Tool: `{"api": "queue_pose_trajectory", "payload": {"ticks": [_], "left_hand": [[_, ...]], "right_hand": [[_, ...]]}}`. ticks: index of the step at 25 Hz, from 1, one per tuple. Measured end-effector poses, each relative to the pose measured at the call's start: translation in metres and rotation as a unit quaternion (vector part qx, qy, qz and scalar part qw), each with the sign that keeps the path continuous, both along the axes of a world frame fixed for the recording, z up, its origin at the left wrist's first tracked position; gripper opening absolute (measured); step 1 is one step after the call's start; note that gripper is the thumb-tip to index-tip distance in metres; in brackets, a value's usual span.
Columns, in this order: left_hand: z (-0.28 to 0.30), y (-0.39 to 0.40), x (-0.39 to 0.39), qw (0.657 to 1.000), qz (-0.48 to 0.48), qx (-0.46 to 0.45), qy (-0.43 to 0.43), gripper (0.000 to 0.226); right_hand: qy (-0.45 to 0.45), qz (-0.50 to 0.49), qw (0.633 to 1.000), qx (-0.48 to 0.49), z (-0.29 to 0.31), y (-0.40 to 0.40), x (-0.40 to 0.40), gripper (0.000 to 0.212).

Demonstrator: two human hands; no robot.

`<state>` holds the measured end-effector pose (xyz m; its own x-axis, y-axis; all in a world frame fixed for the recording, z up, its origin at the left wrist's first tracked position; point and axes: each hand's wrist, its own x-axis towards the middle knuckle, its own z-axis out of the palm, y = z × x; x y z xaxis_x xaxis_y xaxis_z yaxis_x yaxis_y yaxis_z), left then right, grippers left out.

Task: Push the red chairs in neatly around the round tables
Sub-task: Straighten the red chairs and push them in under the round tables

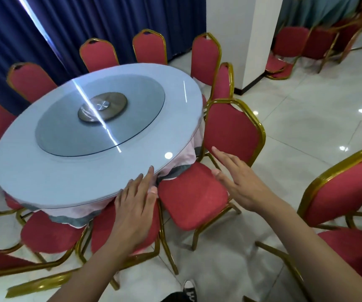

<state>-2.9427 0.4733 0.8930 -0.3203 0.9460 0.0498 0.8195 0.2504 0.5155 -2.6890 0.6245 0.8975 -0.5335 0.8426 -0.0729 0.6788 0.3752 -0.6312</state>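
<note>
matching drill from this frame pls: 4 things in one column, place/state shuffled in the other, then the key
Things:
1. left hand
2. right hand
3. glass turntable
4. white pillar

Places/states:
A. centred on the round table
B. standing on the floor right of the table
C. open, fingers at the table's near rim
D. open, over the seat of the angled red chair

Pairs: 1-C, 2-D, 3-A, 4-B

Dark blue curtains (pixel 44 29) are hanging along the back, with a bright slit of daylight showing between them at the left. A white square pillar (pixel 252 40) is standing on the glossy white tiled floor (pixel 306 127), which is reflecting ceiling lights.
</note>
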Motion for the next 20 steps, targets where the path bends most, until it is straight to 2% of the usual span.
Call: {"api": "queue_pose_trajectory", "payload": {"ticks": [11,20], "left_hand": [[0.006,0.154,-0.013,0.998,0.038,0.046,0.019,0.056],[0.018,0.224,-0.025,0.995,0.095,0.023,0.007,0.062]], "right_hand": [[-0.057,0.023,0.996,0.065,0.024,0.144,-0.036,0.067],[-0.045,0.082,0.991,0.091,0.023,0.25,-0.086,0.058]]}}
